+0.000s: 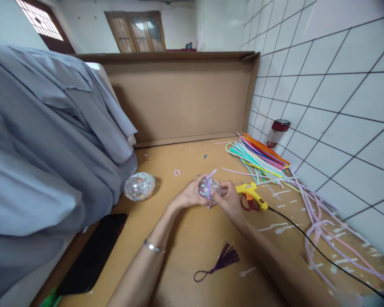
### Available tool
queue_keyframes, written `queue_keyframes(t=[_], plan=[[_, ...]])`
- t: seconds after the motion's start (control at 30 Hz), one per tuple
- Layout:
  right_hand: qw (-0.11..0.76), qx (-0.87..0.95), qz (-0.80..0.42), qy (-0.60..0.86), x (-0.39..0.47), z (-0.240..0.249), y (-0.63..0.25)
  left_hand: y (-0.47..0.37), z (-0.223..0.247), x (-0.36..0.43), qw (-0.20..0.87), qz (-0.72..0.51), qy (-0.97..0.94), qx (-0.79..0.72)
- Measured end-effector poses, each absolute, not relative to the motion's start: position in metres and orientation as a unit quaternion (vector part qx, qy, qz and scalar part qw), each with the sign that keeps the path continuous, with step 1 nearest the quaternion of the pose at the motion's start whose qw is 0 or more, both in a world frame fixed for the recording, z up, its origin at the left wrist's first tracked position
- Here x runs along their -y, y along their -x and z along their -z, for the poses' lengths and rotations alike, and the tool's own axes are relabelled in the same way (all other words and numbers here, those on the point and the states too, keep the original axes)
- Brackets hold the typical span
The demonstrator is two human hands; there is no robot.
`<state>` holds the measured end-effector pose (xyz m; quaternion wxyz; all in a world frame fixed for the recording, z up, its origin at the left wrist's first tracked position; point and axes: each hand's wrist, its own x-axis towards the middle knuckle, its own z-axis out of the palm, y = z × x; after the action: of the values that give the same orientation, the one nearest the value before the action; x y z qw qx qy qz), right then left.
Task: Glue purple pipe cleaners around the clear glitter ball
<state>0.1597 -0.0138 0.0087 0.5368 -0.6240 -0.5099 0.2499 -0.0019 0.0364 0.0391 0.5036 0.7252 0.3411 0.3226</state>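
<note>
A small clear ball with coloured specks (215,186) is held between my two hands above the table. A lilac pipe cleaner (208,187) runs over its left side, one end sticking up at the top. My left hand (192,192) is closed around the ball's left side, with some fingers hidden behind it. On the right, the fingers of my right hand (228,197) press against the ball. A yellow glue gun (257,197) lies just right of my right hand, over red-handled scissors (247,204). Nearer me lies a dark purple tassel (225,258).
Another clear speckled ball (140,186) sits left, near grey cloth (60,140) and a black phone (92,256). Coloured pipe cleaners (259,157) are heaped at the back right. A black cord (304,234) crosses the right side. A cardboard panel (185,98) stands behind; tiled wall (333,98) borders the right.
</note>
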Motion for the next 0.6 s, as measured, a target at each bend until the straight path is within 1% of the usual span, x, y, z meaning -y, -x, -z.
queue_keyframes(t=[0.2, 0.37, 0.5, 0.6], plan=[[0.548, 0.531, -0.299, 0.573, 0.012, -0.009, -0.163, 0.007, -0.044, -0.040, 0.551, -0.314, -0.679, -0.368], [0.541, 0.563, -0.346, 0.520, 0.012, -0.017, -0.167, 0.013, -0.042, -0.041, 0.598, -0.335, -0.632, -0.363], [0.522, 0.571, -0.346, 0.530, 0.015, -0.024, -0.166, 0.013, -0.038, -0.041, 0.624, -0.336, -0.614, -0.347], [0.514, 0.588, -0.323, 0.534, 0.019, -0.026, -0.164, 0.013, -0.036, -0.041, 0.627, -0.341, -0.608, -0.349]])
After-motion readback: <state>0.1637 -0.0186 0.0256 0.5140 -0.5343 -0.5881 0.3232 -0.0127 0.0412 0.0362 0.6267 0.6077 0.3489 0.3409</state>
